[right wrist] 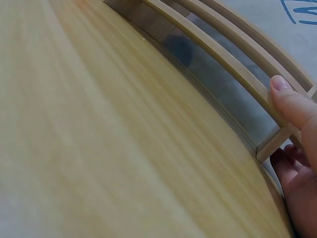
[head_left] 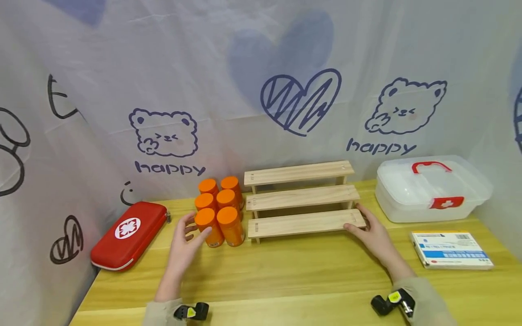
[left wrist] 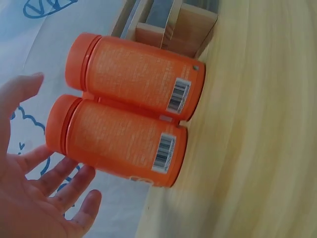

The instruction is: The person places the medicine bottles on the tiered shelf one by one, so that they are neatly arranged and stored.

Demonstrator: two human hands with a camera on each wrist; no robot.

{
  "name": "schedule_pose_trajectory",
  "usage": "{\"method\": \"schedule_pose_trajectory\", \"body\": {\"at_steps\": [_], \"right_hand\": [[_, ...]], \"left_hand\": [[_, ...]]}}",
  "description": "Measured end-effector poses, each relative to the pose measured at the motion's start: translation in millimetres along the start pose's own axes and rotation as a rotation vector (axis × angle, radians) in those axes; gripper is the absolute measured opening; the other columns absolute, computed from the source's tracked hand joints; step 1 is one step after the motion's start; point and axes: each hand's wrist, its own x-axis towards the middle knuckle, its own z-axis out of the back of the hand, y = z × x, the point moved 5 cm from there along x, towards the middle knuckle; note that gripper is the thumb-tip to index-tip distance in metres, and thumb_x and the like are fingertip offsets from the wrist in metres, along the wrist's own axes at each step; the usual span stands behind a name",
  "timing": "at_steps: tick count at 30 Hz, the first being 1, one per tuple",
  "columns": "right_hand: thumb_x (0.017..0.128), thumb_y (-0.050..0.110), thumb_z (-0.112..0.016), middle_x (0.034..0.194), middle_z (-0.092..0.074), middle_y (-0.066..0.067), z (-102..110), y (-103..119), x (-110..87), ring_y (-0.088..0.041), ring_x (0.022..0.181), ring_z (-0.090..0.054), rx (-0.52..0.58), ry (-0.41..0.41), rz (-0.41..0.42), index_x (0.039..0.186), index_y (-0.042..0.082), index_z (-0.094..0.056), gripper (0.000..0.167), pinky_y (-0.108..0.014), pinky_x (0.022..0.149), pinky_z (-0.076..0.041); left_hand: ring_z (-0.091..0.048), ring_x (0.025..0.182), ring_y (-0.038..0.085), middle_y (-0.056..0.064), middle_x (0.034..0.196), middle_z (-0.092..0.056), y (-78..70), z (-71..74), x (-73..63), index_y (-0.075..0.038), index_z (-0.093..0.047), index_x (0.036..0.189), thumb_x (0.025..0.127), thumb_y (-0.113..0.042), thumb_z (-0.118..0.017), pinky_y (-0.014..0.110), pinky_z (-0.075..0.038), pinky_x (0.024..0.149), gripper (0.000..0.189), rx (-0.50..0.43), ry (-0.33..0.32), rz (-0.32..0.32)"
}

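Note:
Several orange bottles with orange caps stand upright in two columns, close together. My left hand is beside the front left bottle, fingers spread along its outer side and thumb off in front. Some fingertips lie at the bottle's side; whether they press on it I cannot tell. To the right of the bottles stands a three-step wooden rack. My right hand grips the right end of its lowest step, thumb on the top and the other fingers round the end, partly hidden.
At the left lies a red zipped first-aid case. A translucent first-aid box with a red handle stands at the back right, a white and blue medicine box in front of it. Behind the wooden table hangs a printed curtain.

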Motion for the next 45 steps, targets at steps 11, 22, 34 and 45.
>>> {"method": "schedule_pose_trajectory", "body": {"at_steps": [11,22,34,45], "right_hand": [[0.090,0.035,-0.066,0.144,-0.035,-0.029,1.2,3.8,0.0,-0.038,0.121,-0.049,-0.012,-0.002,-0.029,0.151,0.002,-0.020,0.083,-0.034,0.093,-0.043],[0.090,0.036,-0.066,0.146,-0.032,-0.029,1.2,1.2,0.7,-0.040,0.125,-0.045,-0.009,0.004,-0.039,0.151,0.003,-0.019,0.084,-0.048,0.099,-0.037],[0.091,0.036,-0.066,0.145,-0.033,-0.030,0.6,-1.3,0.9,-0.041,0.122,-0.047,-0.020,0.007,-0.045,0.152,0.003,-0.019,0.083,-0.050,0.099,-0.038],[0.090,0.037,-0.066,0.145,-0.033,-0.030,1.4,-2.1,0.9,-0.042,0.125,-0.043,-0.007,0.004,-0.043,0.152,0.004,-0.019,0.084,-0.051,0.100,-0.036]], "left_hand": [[-0.044,0.116,0.033,0.017,0.137,-0.040,4.9,-9.6,5.4,-0.006,-0.035,0.143,0.084,-0.028,-0.075,0.047,-0.034,0.097,0.075,0.076,-0.034,0.020],[-0.054,0.104,0.031,0.015,0.124,-0.054,4.4,-6.6,9.2,-0.004,-0.049,0.132,0.083,-0.021,-0.076,0.045,-0.038,0.089,0.058,0.090,-0.106,0.011],[-0.055,0.103,0.029,0.014,0.122,-0.058,-17.4,10.3,1.2,-0.007,-0.052,0.130,0.081,-0.023,-0.078,0.048,-0.033,0.100,0.058,0.098,-0.158,0.017],[-0.054,0.103,0.020,0.006,0.119,-0.060,-87.3,20.5,-3.5,-0.010,-0.057,0.128,0.080,-0.024,-0.079,0.045,-0.034,0.100,0.055,0.133,-0.227,-0.142]]}}
